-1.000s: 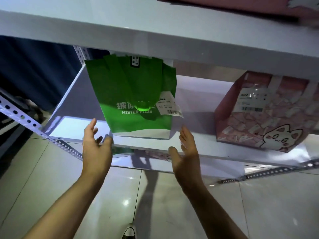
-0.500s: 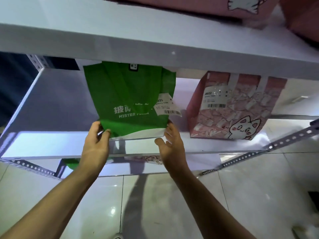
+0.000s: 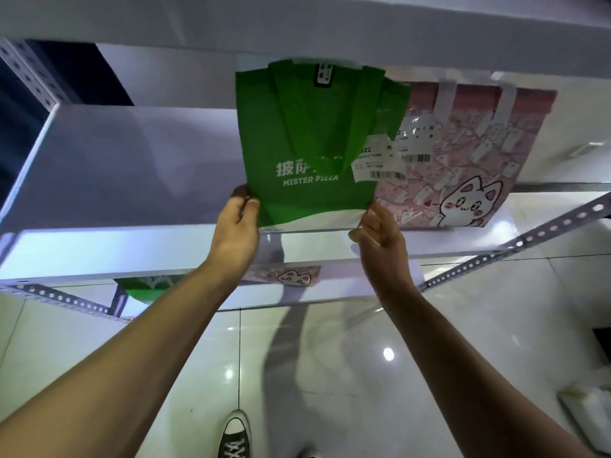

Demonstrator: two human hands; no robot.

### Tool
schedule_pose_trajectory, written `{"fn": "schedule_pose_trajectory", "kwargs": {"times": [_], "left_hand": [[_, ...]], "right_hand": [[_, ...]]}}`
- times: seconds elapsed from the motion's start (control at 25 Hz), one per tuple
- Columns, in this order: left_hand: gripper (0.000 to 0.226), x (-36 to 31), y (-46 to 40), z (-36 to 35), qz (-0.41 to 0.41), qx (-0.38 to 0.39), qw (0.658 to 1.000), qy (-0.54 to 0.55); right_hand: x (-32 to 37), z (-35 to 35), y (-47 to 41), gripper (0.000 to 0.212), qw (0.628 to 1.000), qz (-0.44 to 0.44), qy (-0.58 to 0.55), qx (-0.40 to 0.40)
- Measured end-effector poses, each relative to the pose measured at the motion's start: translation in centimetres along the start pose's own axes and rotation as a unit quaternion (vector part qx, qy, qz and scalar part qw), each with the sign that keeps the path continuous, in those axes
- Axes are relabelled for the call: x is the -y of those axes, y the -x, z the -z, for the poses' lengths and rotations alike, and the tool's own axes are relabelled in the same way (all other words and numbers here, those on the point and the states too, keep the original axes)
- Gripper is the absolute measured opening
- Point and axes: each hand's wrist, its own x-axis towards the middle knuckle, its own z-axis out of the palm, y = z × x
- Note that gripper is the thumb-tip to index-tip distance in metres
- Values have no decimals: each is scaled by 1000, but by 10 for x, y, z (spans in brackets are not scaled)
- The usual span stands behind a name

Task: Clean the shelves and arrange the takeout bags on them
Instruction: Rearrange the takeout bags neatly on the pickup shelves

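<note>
The green bag, printed with "MISTER PIZZA" in white, stood upright on the white shelf, under the shelf board above. The left hand gripped its lower left corner, thumb on the front face and fingers curled behind the edge. The right hand pinched the lower right corner, fingers curled together on the bag's bottom edge. So the bag sat between the two hands, rising just above and beyond them, its white base strip level with the knuckles.

Its two green handles hung down the front, and a white receipt was stuck to its right side. Just to the right, touching or slightly overlapped by the green bag, stood a pink bag with a white cartoon cat and white handles, also carrying a printed label.

On the shelf below, part of another green bag showed at the left and another pink cat bag lay near the middle, both mostly hidden by the shelf and arms. Perforated metal rails framed the shelving. Below, a black sneaker stood on the glossy tiled floor
</note>
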Motion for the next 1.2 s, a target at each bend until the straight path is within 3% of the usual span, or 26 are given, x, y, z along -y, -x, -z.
{"fn": "schedule_pose_trajectory", "kwargs": {"times": [0.4,0.68,0.88,1.08,1.2], "left_hand": [[38,1,7,-17,-34,15,999,-19],[36,34,51,33,-38,-5,998,-40],[22,93,98,79,-28,0,998,-50],[54,168,105,132,28,-63,996,-47],[33,210,89,160,65,-108,991,-52]], "right_hand": [[-25,17,7,47,1000,9,4,-3],[-47,-36,58,39,997,53,30,52],[-76,-98,95,41,985,78,54,147],[-113,-163,113,39,977,24,60,204],[-138,-199,109,38,973,2,81,214]]}}
